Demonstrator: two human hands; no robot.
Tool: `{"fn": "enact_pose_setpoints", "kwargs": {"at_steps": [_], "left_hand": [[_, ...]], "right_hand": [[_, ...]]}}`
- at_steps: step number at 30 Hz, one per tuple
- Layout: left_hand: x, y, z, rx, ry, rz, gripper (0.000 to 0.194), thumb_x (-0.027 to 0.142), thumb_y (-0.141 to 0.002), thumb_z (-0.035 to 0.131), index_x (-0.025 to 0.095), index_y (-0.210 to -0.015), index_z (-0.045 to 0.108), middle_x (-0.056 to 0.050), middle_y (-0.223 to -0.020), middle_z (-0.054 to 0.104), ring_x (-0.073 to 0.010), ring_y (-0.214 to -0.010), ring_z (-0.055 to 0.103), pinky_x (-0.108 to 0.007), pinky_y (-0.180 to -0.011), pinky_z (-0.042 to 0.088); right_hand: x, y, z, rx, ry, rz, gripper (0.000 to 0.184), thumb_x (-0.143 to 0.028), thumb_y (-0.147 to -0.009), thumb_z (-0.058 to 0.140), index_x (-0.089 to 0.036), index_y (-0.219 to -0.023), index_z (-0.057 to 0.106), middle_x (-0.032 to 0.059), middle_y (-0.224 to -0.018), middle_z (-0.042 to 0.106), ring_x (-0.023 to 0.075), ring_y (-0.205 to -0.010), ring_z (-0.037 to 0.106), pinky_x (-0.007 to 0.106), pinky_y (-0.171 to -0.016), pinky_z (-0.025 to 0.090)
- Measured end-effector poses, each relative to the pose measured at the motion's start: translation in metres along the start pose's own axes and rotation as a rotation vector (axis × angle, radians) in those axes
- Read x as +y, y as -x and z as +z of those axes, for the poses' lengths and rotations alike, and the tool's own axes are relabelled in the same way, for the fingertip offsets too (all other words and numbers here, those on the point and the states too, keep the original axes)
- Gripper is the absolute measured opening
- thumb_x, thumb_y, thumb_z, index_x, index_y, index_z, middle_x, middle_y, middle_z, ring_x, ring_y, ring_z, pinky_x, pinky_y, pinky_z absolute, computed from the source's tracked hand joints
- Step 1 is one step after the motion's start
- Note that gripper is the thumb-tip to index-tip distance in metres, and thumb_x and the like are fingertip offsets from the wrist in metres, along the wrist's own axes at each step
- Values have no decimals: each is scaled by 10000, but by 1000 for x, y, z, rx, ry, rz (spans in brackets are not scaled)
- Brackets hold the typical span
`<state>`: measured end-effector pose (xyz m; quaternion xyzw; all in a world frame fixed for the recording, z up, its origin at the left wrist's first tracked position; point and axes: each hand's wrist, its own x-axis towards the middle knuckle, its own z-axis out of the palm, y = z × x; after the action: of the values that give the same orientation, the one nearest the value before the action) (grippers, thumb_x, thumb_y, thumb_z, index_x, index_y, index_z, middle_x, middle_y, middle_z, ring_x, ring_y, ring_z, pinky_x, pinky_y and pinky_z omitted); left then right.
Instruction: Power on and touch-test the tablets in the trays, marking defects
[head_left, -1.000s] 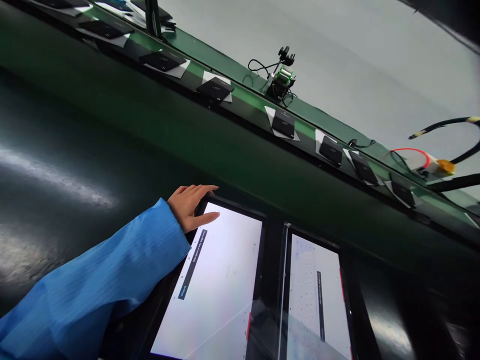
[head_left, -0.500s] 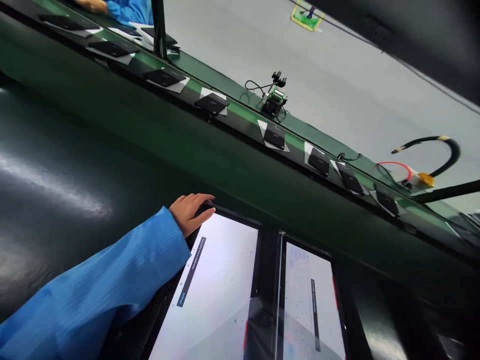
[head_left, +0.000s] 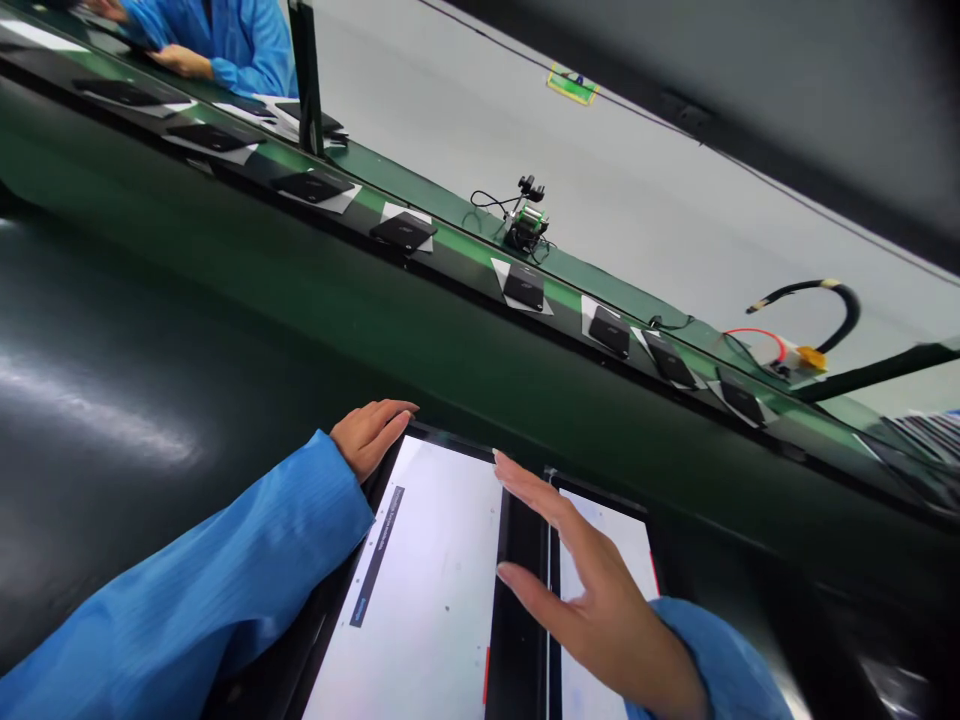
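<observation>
Head view: left hand (head_left: 367, 440) at a corner of the left tablet (head_left: 431, 560), likely steadying it, grip unclear; right hand (head_left: 600, 590), spread and empty, over the right tablet (head_left: 611, 516).

Dark tbl (head_left: 127, 320) has a lit tablet (head_left: 427, 560) & a 2nd lit tablet (head_left: 626, 531) on it, side by side. Long green shelf (head_left: 465, 250) behind holds flat blk things (head_left: 523, 286) on white papers (head_left: 501, 276).

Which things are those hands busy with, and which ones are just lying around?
Seems in use:
left screen, left hand at its corner
right screen, partly behind the open right hand

Seems just lying around:
black slabs on white sheets
gadget with a green reel
curved black tube
</observation>
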<state>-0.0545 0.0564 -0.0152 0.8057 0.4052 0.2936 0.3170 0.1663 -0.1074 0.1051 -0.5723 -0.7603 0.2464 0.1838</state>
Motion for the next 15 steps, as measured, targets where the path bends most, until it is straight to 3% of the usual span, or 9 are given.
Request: {"fn": "enact_pose_setpoints", "kwargs": {"at_steps": [3, 9, 15], "left_hand": [[0, 0, -1, -11, -17, 29, 471, 441, -958, 188, 190, -1107, 558, -60, -1073, 610, -193, -971, 554, -381, -864, 428], [-3, -1, 2, -33, -54, 57, 437, 454, -949, 244, 179, -1085, 556, -69, -1075, 598, -214, -956, 542, -410, -858, 405], [-3, 0, -2, -37, -14, 118, 300, 495, -865, 486, 220, -959, 559, -51, -1136, 547, -219, -1014, 509, -415, -893, 392]], "right_hand": [[5, -2, -1, 4, 25, 21, 519, -248, -919, 455, -343, -1381, 240, -12, -1451, 308, 173, -1315, 335, 366, -1071, 383], [22, 29, -11, 102, 248, 94, 439, -306, -941, 422, -340, -1359, 295, -45, -1376, 421, 137, -1276, 394, 276, -1019, 431], [44, 54, -27, 190, 434, 97, 428, -321, -924, 439, -288, -1343, 358, -10, -1355, 448, 148, -1221, 463, 224, -948, 478]]}}
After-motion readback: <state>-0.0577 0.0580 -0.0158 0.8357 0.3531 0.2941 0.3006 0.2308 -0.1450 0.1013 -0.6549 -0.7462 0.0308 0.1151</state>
